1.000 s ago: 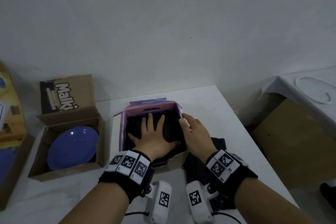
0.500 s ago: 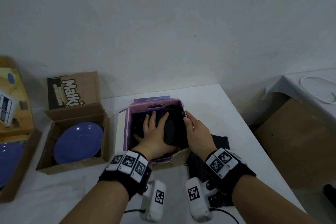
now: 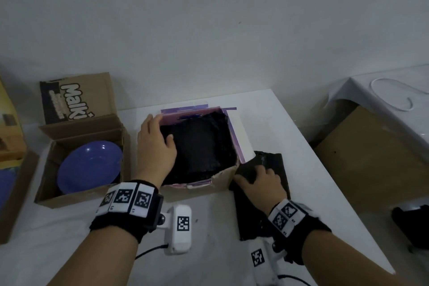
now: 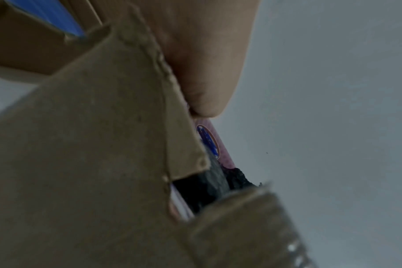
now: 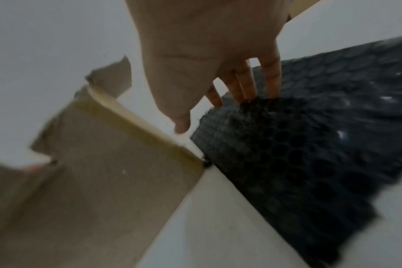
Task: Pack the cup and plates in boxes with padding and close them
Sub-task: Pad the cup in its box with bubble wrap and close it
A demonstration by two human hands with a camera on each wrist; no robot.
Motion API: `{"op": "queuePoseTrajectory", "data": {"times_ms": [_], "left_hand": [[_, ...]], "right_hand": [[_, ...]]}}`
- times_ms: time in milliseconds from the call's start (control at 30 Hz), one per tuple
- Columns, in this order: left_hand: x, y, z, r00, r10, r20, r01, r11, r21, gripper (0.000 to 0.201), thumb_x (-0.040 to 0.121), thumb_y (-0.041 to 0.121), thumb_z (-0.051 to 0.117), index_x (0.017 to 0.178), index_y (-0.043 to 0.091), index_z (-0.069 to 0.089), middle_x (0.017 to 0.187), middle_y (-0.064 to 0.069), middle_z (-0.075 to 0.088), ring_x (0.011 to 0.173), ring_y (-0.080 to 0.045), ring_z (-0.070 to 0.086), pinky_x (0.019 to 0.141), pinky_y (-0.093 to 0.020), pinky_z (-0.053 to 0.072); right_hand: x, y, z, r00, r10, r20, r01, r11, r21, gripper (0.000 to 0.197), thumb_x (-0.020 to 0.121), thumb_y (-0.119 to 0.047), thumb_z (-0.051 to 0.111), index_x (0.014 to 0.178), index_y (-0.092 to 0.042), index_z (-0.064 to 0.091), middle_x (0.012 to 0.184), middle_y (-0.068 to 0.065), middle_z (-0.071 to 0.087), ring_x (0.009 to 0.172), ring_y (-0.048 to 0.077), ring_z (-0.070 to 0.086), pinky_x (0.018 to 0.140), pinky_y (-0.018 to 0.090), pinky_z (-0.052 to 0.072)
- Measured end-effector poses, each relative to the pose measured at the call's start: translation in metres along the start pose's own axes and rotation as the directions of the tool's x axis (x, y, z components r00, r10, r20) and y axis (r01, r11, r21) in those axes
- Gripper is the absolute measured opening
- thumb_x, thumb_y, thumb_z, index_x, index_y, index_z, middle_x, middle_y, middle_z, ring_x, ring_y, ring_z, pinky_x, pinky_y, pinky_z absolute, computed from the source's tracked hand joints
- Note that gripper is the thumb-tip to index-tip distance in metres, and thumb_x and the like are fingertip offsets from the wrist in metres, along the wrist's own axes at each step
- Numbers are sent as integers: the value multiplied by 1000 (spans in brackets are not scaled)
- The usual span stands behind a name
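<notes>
A purple-lined cardboard box [image 3: 232,123] stands mid-table, filled to the top with black bubble wrap [image 3: 199,146]; no cup shows. My left hand [image 3: 162,131] grips the box's left wall, thumb inside and fingers over the rim. In the left wrist view, that hand [image 4: 207,101] lies against a brown flap [image 4: 103,145]. My right hand [image 3: 253,173] is on a second black bubble wrap sheet [image 3: 274,165] lying right of the box. Its fingers [image 5: 248,87] dig into a raised fold and the thumb is on the near side. A blue plate [image 3: 89,167] lies in an open brown box [image 3: 81,195] at left.
A yellow-printed box [image 3: 9,123] sits at the far left edge. The table's right edge [image 3: 325,169] runs diagonally. Past it lie brown cardboard [image 3: 371,158] and a white-covered surface [image 3: 406,123].
Both hands came off the wrap inside the purple box. The left went to the box's left wall; the right left the box for the loose sheet on the table.
</notes>
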State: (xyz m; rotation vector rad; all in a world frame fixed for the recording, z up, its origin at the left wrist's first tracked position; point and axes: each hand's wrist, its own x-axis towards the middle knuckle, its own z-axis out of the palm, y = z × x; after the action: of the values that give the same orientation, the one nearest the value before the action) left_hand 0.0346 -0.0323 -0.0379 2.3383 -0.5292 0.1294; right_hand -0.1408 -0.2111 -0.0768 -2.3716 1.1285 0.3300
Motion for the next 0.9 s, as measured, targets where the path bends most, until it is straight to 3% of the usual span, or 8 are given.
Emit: {"op": "queuePoseTrajectory", "data": {"times_ms": [133,233,367,533,600,733,800,900], "left_hand": [[0,-2,1,999,11,-43,-16,994,-111,46,88,2,50,133,10,44,136,-11,44,127,-24,40,105,-23,26],[0,-4,0,999,-14,-44,7,988,-155,45,88,1,48,132,13,45,135,-9,45,126,-21,41,104,-20,26],[-1,-3,-2,998,-49,-40,40,976,-215,44,90,0,44,132,16,46,136,-5,45,125,-17,42,101,-16,27],[-1,-3,-3,996,-82,-38,69,961,-269,46,91,-3,39,132,17,47,139,-2,46,128,-15,41,102,-16,26],[-1,-3,-3,996,-84,-35,71,960,-272,45,91,-3,39,131,16,48,140,-2,44,130,-14,39,102,-13,23],[0,-5,-1,997,-68,-42,56,971,-234,41,91,-3,41,128,12,52,141,-4,44,131,-15,39,102,-12,21],[0,-6,-1,997,-67,-41,56,972,-228,41,91,-3,41,127,11,53,140,-5,44,131,-16,39,102,-11,20],[0,-7,-1,997,-70,-34,60,970,-235,42,91,-3,40,128,11,51,141,-4,43,131,-14,38,101,-8,19]], "right_hand": [[-16,-4,20,998,-56,-41,43,965,-260,88,72,-70,55,138,-19,27,137,8,37,125,28,37,98,43,40],[-15,-7,25,994,-59,-93,30,957,-287,58,85,-46,52,130,-14,33,129,8,44,117,27,43,91,39,43],[-11,-12,5,990,-50,-135,32,990,-134,20,94,-19,38,111,-10,44,105,10,61,84,25,53,67,32,40],[-1,-2,-26,972,82,-219,-24,967,255,21,91,-13,40,107,-8,52,95,17,63,73,28,49,66,30,37],[1,-2,-32,964,102,-246,-24,953,302,20,91,-17,42,106,-9,53,94,15,63,73,27,50,65,31,39],[-3,-11,-13,996,34,-82,-28,997,73,52,86,-57,49,115,-15,44,112,11,61,99,31,59,78,36,47],[-7,-12,9,1000,13,6,-12,992,-126,69,82,-61,51,131,-16,33,134,11,48,122,30,48,89,39,46],[-12,-10,31,1000,-16,-23,7,946,-324,78,88,-56,45,145,-15,14,154,17,19,141,34,21,100,44,40]]}}
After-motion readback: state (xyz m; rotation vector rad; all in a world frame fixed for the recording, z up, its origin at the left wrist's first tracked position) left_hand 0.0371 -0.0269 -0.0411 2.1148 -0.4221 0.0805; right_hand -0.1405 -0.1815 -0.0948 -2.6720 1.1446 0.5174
